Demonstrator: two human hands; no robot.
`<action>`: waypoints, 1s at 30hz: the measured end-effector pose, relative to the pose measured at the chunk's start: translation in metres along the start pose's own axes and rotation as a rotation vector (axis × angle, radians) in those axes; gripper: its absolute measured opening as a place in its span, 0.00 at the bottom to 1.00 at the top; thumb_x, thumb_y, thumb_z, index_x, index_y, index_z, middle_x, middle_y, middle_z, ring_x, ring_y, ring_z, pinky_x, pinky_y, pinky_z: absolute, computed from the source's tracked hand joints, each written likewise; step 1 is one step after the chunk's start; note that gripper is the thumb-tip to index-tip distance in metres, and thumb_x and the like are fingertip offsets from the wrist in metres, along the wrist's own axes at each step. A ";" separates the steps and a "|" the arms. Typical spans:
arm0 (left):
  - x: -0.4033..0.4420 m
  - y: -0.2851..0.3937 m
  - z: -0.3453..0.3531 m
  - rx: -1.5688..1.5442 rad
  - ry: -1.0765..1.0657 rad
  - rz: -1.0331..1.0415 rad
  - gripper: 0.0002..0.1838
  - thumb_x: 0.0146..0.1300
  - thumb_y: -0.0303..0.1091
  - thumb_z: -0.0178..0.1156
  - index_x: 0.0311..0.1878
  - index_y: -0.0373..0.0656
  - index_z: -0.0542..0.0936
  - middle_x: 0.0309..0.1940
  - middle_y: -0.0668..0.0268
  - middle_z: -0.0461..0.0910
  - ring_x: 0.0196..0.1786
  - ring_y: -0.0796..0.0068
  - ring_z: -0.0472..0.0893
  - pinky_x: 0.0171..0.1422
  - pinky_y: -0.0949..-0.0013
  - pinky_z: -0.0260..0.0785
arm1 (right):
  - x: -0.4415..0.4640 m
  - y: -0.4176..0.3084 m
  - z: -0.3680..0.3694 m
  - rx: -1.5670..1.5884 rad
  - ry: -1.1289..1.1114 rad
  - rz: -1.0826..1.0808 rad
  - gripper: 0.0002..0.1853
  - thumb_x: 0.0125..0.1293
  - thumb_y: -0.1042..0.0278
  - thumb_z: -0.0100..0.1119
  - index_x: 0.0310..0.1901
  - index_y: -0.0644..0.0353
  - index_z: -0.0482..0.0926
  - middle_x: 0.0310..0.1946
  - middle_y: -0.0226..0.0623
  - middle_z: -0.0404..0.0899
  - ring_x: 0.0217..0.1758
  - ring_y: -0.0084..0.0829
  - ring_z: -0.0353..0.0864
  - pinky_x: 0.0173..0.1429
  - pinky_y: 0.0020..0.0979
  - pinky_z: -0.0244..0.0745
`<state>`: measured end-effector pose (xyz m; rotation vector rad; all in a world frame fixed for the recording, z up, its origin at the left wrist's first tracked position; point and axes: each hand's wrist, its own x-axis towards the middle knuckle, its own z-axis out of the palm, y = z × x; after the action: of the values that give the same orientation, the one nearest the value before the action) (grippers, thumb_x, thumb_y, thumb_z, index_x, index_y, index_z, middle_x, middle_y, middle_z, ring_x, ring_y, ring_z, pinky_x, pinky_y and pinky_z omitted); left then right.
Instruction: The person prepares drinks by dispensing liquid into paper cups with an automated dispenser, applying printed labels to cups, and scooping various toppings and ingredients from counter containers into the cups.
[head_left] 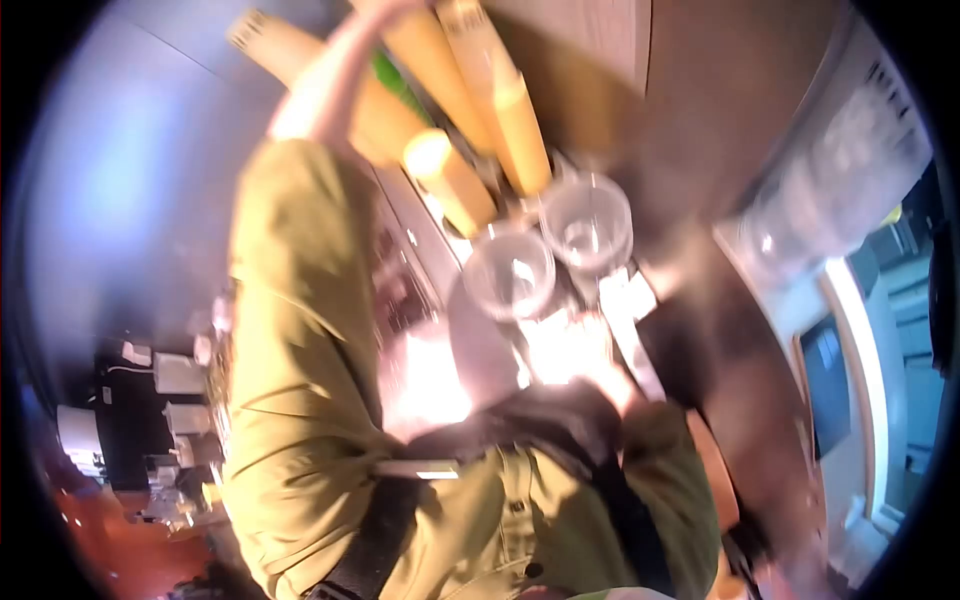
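Observation:
My left arm, in an olive sleeve point(305, 300), reaches up and forward past several yellow containers. Its bare forearm point(330, 85) runs to the top edge of the view, and the hand itself is cut off there. My right hand point(585, 350) is low in front of my body, washed out by glare, so its fingers cannot be made out. Just beyond it are two round clear plastic tubs, one nearer point(510, 275) and one farther point(588, 222). A yellow bottle with a tapered tip point(518, 135) and a shorter yellow container point(450, 185) stand behind the tubs.
A green item point(397, 85) shows between the yellow containers. A shiny metal surface point(130, 190) fills the left side. To the right, a clear bag or bin point(840, 180) sits beside a brown surface point(720, 360). White items point(180, 375) stand at the far left.

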<state>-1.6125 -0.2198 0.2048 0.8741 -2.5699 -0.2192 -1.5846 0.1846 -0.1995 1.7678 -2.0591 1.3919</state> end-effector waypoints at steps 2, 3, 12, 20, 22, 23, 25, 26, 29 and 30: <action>0.009 0.006 0.004 0.013 -0.120 -0.094 0.53 0.42 0.70 0.55 0.65 0.41 0.54 0.58 0.54 0.65 0.56 0.59 0.69 0.48 0.60 0.70 | -0.005 -0.002 0.003 -0.022 0.037 -0.026 0.07 0.46 0.72 0.60 0.30 0.55 0.76 0.25 0.34 0.67 0.30 0.35 0.69 0.33 0.34 0.65; 0.005 0.007 0.011 0.000 -0.171 -0.139 0.56 0.41 0.73 0.55 0.67 0.41 0.52 0.60 0.54 0.64 0.58 0.60 0.69 0.48 0.59 0.70 | -0.013 -0.003 0.004 -0.027 0.043 -0.037 0.07 0.46 0.73 0.60 0.30 0.55 0.76 0.25 0.34 0.67 0.30 0.35 0.69 0.33 0.34 0.64; 0.002 0.029 0.013 0.337 -0.180 -0.076 0.37 0.41 0.65 0.57 0.42 0.38 0.77 0.38 0.59 0.79 0.43 0.61 0.79 0.46 0.64 0.71 | -0.019 0.000 0.011 0.023 0.003 -0.026 0.09 0.47 0.75 0.58 0.32 0.56 0.75 0.28 0.35 0.68 0.34 0.36 0.70 0.37 0.34 0.65; -0.080 0.075 -0.111 0.076 0.229 -0.158 0.39 0.44 0.67 0.56 0.39 0.33 0.75 0.30 0.54 0.80 0.36 0.58 0.81 0.44 0.64 0.71 | -0.009 -0.022 -0.022 0.146 -0.067 -0.015 0.04 0.53 0.77 0.53 0.31 0.62 0.70 0.34 0.40 0.71 0.37 0.40 0.70 0.41 0.36 0.66; -0.147 0.051 -0.105 -0.159 0.532 0.020 0.32 0.45 0.50 0.65 0.46 0.36 0.68 0.33 0.54 0.79 0.38 0.63 0.80 0.43 0.65 0.71 | 0.001 -0.050 -0.069 0.412 -0.021 0.155 0.04 0.55 0.80 0.53 0.32 0.64 0.70 0.34 0.40 0.72 0.38 0.35 0.73 0.43 0.32 0.68; -0.186 0.050 -0.091 -0.165 0.708 0.169 0.25 0.49 0.36 0.65 0.48 0.38 0.66 0.35 0.61 0.77 0.34 0.74 0.77 0.39 0.71 0.71 | 0.010 -0.067 -0.095 0.589 -0.011 0.358 0.05 0.55 0.80 0.53 0.32 0.63 0.69 0.32 0.38 0.72 0.40 0.31 0.74 0.46 0.30 0.69; -0.247 0.048 -0.048 -0.437 0.890 0.161 0.33 0.46 0.28 0.63 0.58 0.38 0.62 0.48 0.55 0.67 0.52 0.68 0.69 0.55 0.65 0.64 | 0.049 -0.095 -0.119 0.909 0.322 0.308 0.07 0.58 0.81 0.53 0.37 0.63 0.68 0.33 0.34 0.71 0.39 0.24 0.72 0.45 0.24 0.69; -0.277 0.041 -0.029 -0.225 0.918 0.139 0.36 0.43 0.26 0.64 0.59 0.38 0.62 0.50 0.54 0.65 0.54 0.64 0.67 0.57 0.64 0.61 | 0.075 -0.120 -0.133 0.971 0.316 0.378 0.09 0.58 0.81 0.53 0.39 0.63 0.67 0.33 0.33 0.70 0.39 0.24 0.72 0.46 0.24 0.69; -0.340 0.041 0.015 -0.103 1.026 0.064 0.40 0.36 0.22 0.64 0.60 0.38 0.64 0.52 0.54 0.62 0.55 0.56 0.64 0.60 0.60 0.57 | 0.170 -0.199 -0.135 1.221 0.254 0.350 0.19 0.54 0.85 0.56 0.47 0.62 0.64 0.35 0.32 0.70 0.40 0.22 0.71 0.45 0.22 0.68; -0.354 0.043 0.021 -0.091 1.072 0.009 0.41 0.36 0.22 0.65 0.60 0.38 0.64 0.52 0.54 0.62 0.55 0.56 0.65 0.59 0.59 0.57 | 0.189 -0.216 -0.127 1.240 0.217 0.288 0.22 0.53 0.86 0.56 0.49 0.62 0.63 0.35 0.32 0.70 0.41 0.21 0.71 0.45 0.21 0.68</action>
<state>-1.3912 0.0315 0.0792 0.6709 -1.5471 0.1213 -1.5273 0.1480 0.1072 1.3739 -1.3585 3.1929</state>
